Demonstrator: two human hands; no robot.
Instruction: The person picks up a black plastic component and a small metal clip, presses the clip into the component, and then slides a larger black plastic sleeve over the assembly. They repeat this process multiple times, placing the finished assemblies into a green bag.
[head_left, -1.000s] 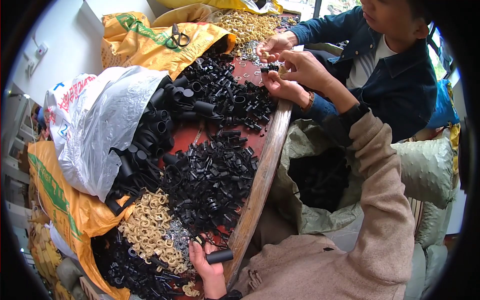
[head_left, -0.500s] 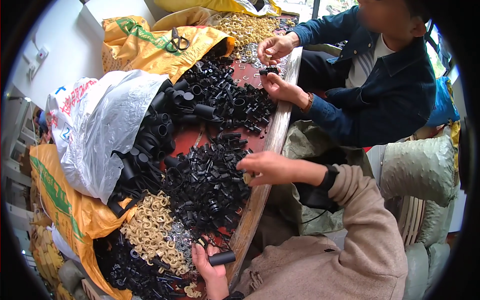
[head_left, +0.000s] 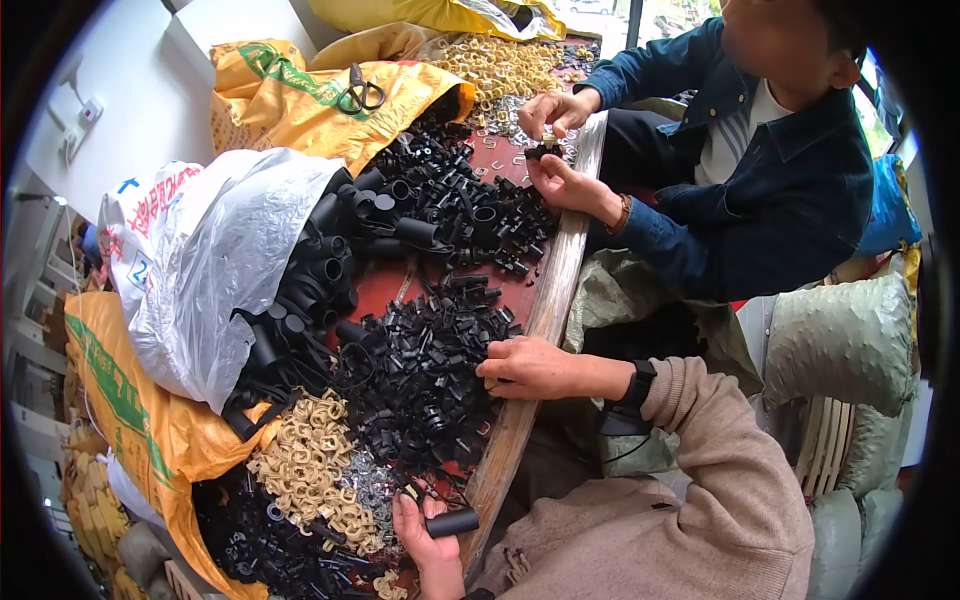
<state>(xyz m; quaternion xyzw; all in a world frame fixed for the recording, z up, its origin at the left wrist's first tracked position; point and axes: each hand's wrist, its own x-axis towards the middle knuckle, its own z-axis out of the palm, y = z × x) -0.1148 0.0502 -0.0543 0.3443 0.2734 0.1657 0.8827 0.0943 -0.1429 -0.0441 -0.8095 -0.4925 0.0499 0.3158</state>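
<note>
My left hand (head_left: 428, 535), low in the view at the near table edge, holds a black cylinder (head_left: 452, 523) with a thin cord. By its fingertips is a small black fitting (head_left: 412, 490). My right hand (head_left: 535, 368) is above the wooden edge, fingers pinched around a small cream-coloured plastic piece (head_left: 490, 383), mostly hidden by the fingers. Beside my right hand is a heap of small black plastic parts (head_left: 425, 350). Nearest my left hand lie cream plastic rings (head_left: 310, 470) and small shiny metal pieces (head_left: 370, 490).
Across from me, a co-worker's hands (head_left: 560, 150) hold a small black part and a cream piece. Black cylinders (head_left: 325, 265) spill from a white plastic sack (head_left: 220, 260). Scissors (head_left: 360, 92) lie on an orange sack (head_left: 290, 110). The wooden table edge (head_left: 510, 440) runs beside me.
My right hand has moved down in the view, back over the table edge and closer to my left hand. The co-worker's two hands have come closer together. My left hand stays nearly still.
</note>
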